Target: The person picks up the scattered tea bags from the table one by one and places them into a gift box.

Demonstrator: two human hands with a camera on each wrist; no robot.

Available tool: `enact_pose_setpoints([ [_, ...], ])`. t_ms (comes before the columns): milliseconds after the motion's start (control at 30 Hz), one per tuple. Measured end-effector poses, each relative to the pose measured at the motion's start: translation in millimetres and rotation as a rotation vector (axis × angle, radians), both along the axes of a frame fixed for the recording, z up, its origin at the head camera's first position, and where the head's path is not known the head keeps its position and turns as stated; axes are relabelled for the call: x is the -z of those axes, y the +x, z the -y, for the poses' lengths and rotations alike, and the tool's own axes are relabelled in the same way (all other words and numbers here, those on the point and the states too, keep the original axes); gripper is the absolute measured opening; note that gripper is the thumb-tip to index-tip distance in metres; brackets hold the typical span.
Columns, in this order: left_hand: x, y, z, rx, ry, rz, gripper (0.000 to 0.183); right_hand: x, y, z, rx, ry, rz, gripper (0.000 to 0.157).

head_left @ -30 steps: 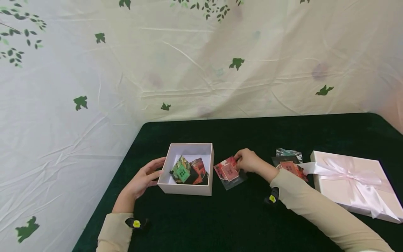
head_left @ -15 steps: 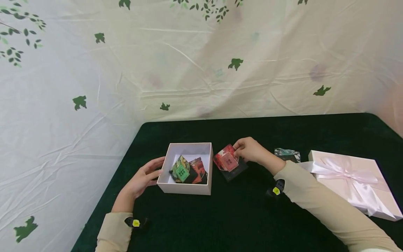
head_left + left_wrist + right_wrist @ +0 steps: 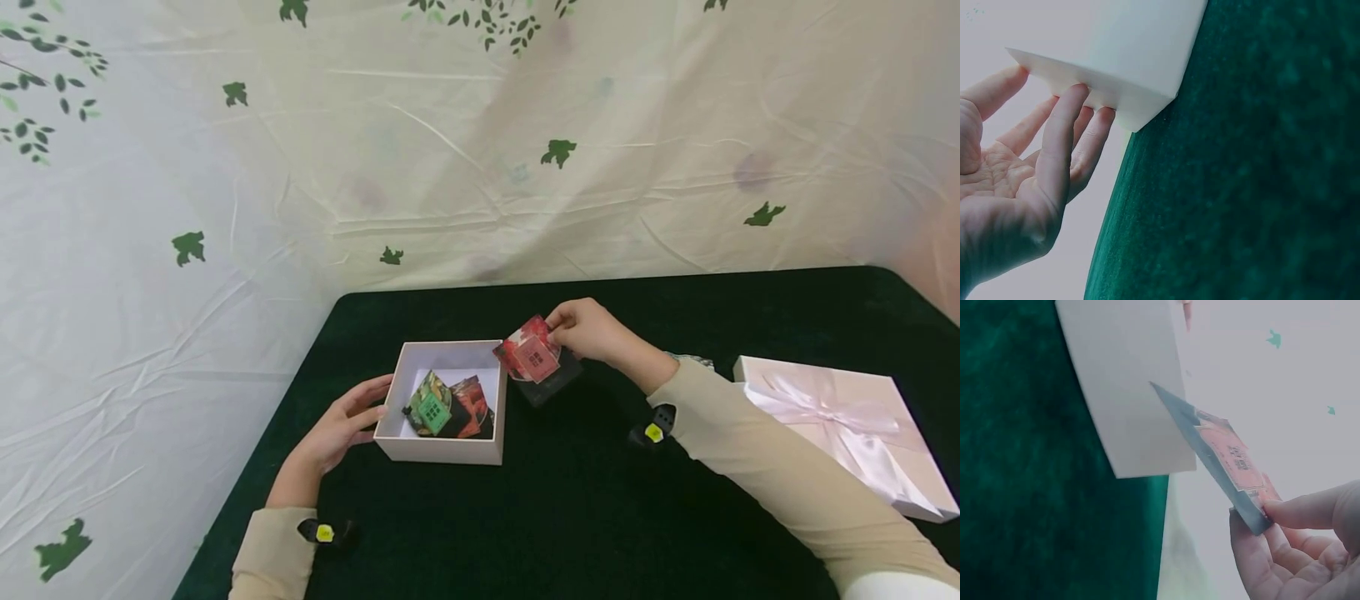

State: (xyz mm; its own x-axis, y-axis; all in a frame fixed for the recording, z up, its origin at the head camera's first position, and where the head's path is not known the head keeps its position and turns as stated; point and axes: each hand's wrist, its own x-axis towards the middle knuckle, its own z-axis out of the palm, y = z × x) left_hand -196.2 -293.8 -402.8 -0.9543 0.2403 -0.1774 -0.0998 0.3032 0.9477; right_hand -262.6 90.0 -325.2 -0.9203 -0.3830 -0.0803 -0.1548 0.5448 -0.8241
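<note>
My right hand pinches a flat packet, red with a pink label and a dark lower part, between thumb and fingers. The packet is raised off the table, tilted, just right of the square white box. In the right wrist view, thumb and fingers grip one corner of the packet. My left hand rests its spread fingertips against the box's left wall, also seen on the box in the left wrist view. Inside the box lie a green packet and red-and-black ones, overlapping.
A pale pink box lid with a satin ribbon bow lies at the right. Beside it, a shiny packet is mostly hidden behind my right sleeve. All stand on a dark green tablecloth; a leaf-printed sheet hangs behind.
The right hand has lifted the red packet from the table, upward and slightly left toward the box's right rim. The left hand and box stay in place.
</note>
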Motion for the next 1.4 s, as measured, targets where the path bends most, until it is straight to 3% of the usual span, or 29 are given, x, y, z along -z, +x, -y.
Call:
enact_pose_setpoints([
  [467,0.7,0.5,-1,-0.005,0.006,0.002,0.053,-12.2,-4.9,42,0.004,-0.16,0.057,0.022],
  [867,-0.4,1.2,0,-0.004,0.014,0.012,0.054,-8.5,-13.2,76,-0.01,-0.224,0.111,0.024],
  [1033,-0.3,1.6,-1,-0.001,0.018,0.008,0.054,-2.3,-13.5,88,-0.037,-0.199,0.107,0.026],
  [1400,0.6,0.2,1,-0.004,0.016,0.006,0.054,13.5,-17.5,97,-0.02,0.006,-0.057,0.024],
])
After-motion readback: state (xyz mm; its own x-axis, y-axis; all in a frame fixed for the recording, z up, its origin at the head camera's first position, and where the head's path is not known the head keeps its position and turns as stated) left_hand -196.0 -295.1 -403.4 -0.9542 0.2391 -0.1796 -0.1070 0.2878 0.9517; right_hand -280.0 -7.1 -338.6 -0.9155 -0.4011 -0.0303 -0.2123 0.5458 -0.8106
